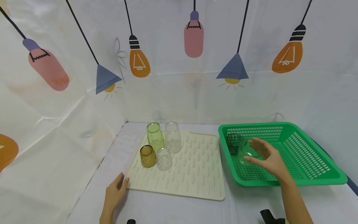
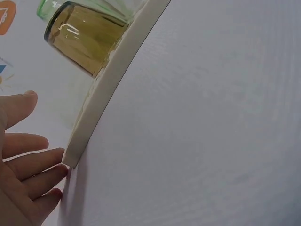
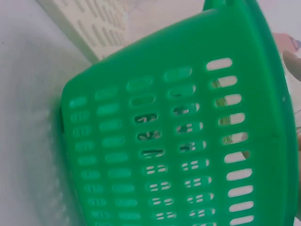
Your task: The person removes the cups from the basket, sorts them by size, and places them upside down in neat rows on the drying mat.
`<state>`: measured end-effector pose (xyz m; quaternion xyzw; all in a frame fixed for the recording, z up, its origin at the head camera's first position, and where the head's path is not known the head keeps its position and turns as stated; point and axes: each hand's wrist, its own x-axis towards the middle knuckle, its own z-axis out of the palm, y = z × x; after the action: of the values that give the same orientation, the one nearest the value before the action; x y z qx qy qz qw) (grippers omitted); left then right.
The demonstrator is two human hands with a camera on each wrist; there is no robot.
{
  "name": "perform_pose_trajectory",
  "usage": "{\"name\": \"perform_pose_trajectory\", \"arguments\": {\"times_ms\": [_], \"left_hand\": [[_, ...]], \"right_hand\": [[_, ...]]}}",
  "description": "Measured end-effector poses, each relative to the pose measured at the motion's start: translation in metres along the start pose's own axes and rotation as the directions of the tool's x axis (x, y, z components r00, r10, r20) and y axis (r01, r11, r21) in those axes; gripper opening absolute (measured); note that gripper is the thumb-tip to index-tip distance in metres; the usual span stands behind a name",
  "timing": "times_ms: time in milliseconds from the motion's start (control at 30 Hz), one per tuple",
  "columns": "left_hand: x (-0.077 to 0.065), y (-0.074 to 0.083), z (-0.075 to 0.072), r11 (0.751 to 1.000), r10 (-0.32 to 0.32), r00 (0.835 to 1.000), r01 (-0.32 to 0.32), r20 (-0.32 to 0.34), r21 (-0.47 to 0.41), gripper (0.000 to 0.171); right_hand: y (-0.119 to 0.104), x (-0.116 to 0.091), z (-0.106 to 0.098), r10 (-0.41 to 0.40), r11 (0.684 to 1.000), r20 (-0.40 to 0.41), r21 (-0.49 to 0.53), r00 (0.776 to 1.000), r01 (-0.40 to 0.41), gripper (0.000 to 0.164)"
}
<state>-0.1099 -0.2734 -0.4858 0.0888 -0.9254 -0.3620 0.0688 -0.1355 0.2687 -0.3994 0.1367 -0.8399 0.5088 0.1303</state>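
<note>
My right hand reaches into the green basket, thumb and fingers round a clear drinking glass. A dark glass stands beside it, against the basket's left side. In the right wrist view the basket wall hides most of the hand. My left hand is at the front left corner of the cream drying mat, its fingers loosely extended, fingertips right at the edge. On the mat stand an amber glass, a short clear glass, a green glass and a tall clear glass.
Mat and basket rest side by side on a white-covered table. The four-sided basket wall rises around the glasses inside it. Behind hangs a white sheet printed with lamps. A black object shows near my right forearm.
</note>
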Motion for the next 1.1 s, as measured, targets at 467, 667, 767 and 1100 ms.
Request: {"name": "perform_pose_trajectory", "arguments": {"times_ms": [467,667,767,1100], "left_hand": [[-0.007,0.028,0.002,0.939,0.199,0.875,-0.299,-0.441,-0.169,0.018],[-0.01,0.049,0.001,0.897,0.25,0.84,-0.388,-0.481,-0.212,0.014],[-0.013,0.065,-0.002,0.878,0.288,0.825,-0.43,-0.486,-0.209,0.015],[-0.029,0.125,-0.012,0.817,0.427,0.771,-0.553,-0.472,-0.165,0.017]], "right_hand": [[-0.018,-0.003,0.014,-0.154,0.976,-0.026,0.154,0.988,0.156,0.074],[-0.024,-0.004,0.02,-0.182,0.968,-0.018,0.171,0.983,0.182,0.074],[-0.027,-0.005,0.022,-0.172,0.972,-0.005,0.161,0.985,0.171,0.074],[-0.037,-0.005,0.033,-0.187,0.959,0.022,0.221,0.982,0.178,0.076]]}}
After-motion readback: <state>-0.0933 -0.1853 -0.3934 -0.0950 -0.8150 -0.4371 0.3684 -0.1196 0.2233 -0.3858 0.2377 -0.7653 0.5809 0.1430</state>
